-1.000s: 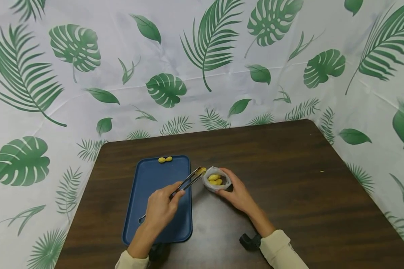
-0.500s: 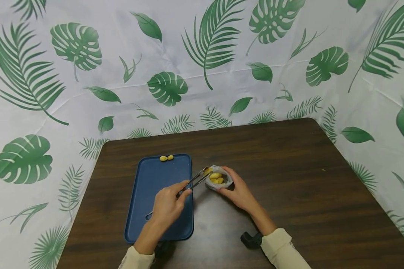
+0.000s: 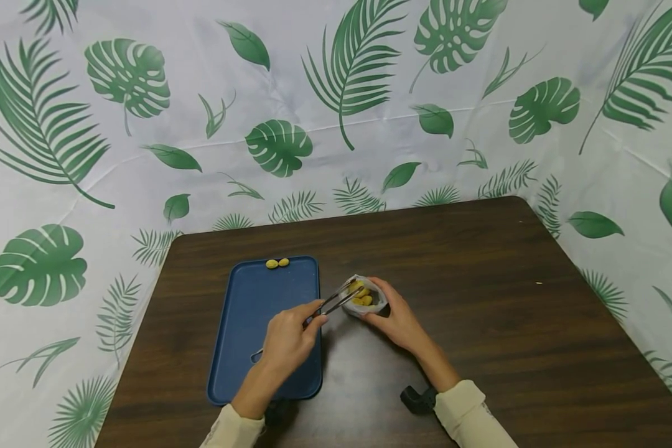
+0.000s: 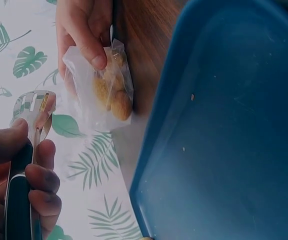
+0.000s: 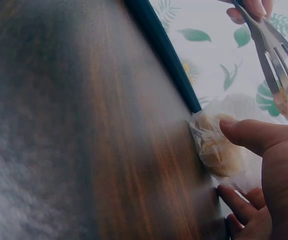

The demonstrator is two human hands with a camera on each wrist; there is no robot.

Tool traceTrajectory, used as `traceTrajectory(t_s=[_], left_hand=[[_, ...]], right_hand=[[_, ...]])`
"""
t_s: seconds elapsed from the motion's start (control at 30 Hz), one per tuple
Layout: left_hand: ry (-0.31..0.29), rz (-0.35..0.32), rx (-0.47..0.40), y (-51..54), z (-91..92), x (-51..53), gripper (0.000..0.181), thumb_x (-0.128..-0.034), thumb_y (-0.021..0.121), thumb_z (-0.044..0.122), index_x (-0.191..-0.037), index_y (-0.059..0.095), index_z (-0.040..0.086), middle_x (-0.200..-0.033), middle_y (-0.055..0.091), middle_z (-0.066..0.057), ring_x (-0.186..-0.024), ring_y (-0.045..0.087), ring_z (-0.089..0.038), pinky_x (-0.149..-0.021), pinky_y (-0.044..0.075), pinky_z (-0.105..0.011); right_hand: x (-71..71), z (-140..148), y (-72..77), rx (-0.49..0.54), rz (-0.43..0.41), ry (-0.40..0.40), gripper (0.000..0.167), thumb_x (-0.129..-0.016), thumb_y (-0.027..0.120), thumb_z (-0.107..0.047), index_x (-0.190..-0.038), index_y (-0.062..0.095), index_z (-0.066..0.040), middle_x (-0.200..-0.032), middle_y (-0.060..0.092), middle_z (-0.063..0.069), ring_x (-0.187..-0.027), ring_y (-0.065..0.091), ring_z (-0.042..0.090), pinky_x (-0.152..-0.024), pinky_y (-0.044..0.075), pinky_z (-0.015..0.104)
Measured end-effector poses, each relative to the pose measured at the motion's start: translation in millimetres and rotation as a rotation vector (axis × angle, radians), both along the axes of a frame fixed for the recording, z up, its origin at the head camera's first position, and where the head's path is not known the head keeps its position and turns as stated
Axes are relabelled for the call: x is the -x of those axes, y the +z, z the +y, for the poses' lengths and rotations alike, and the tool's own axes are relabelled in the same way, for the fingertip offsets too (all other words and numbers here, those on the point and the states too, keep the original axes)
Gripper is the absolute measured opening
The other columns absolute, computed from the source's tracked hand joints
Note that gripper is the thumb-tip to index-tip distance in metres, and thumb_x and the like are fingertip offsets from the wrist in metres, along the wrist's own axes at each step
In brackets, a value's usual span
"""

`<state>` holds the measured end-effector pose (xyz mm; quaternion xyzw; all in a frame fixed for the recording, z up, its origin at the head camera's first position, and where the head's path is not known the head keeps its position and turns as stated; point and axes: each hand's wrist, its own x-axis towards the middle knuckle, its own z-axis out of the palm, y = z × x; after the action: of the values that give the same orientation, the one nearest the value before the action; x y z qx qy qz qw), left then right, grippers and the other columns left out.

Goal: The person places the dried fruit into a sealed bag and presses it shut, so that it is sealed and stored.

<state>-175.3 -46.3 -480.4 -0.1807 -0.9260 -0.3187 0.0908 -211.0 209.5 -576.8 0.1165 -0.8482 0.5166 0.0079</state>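
Note:
My left hand (image 3: 291, 339) grips metal tongs (image 4: 34, 112) with dark handles, slotted heads pointing over the mouth of a small translucent plastic bag (image 4: 76, 107). My right hand (image 3: 400, 326) holds that bag upright on the table, thumb on one side and fingers on the other. Inside lie several yellow-brown oval food pieces (image 3: 365, 300). A bit of yellow shows at the tong heads; I cannot tell whether a piece is still pinched there. Two similar yellow pieces (image 3: 272, 264) lie at the far edge of a blue tray (image 3: 263, 298), which sits partly under my left hand.
The dark wood table (image 3: 481, 311) extends well to the right of the bag. A tiny yellow crumb (image 3: 539, 283) lies there, and small crumbs dot the tray. A leaf-printed white curtain (image 3: 336, 124) hangs behind the table.
My left hand has moved right, bringing the tongs and the yellow piece from beside the bag to over its mouth. The right hand and bag stay nearly in place.

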Motion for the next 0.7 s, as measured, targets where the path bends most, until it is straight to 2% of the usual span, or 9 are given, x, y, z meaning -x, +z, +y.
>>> traceTrajectory(t_s=[0.17,0.4,0.7], left_hand=[[-0.002,0.018,0.004,-1.0,2.9,1.1,0.032,-0.0923,0.078,0.024,-0.121,0.077,0.011,-0.092,0.080,-0.001,-0.060,0.056,-0.001,-0.058,0.045,-0.023],[-0.007,-0.035,-0.007,1.1,3.2,3.0,0.038,-0.0941,0.076,0.027,-0.126,0.072,0.007,-0.091,0.076,0.003,-0.051,0.043,0.005,-0.051,0.037,-0.021],[0.080,-0.028,-0.022,5.0,-6.6,7.2,0.039,-0.0932,0.077,0.026,-0.127,0.072,0.008,-0.089,0.074,0.002,-0.050,0.042,0.002,-0.049,0.035,-0.022]], right_hand=[[-0.4,0,1.6,-0.002,-0.011,-0.003,0.076,-0.090,0.081,-0.027,-0.155,0.042,-0.027,-0.154,0.052,0.009,-0.139,0.051,0.034,-0.110,0.039,0.064],[-0.2,0,1.7,-0.005,0.007,-0.004,0.076,-0.090,0.081,-0.026,-0.155,0.043,-0.024,-0.154,0.052,0.010,-0.140,0.051,0.035,-0.111,0.039,0.063],[-0.7,-1,2.8,-0.023,0.013,-0.010,0.077,-0.088,0.081,-0.024,-0.155,0.044,-0.025,-0.156,0.050,0.010,-0.143,0.049,0.035,-0.113,0.039,0.064]])
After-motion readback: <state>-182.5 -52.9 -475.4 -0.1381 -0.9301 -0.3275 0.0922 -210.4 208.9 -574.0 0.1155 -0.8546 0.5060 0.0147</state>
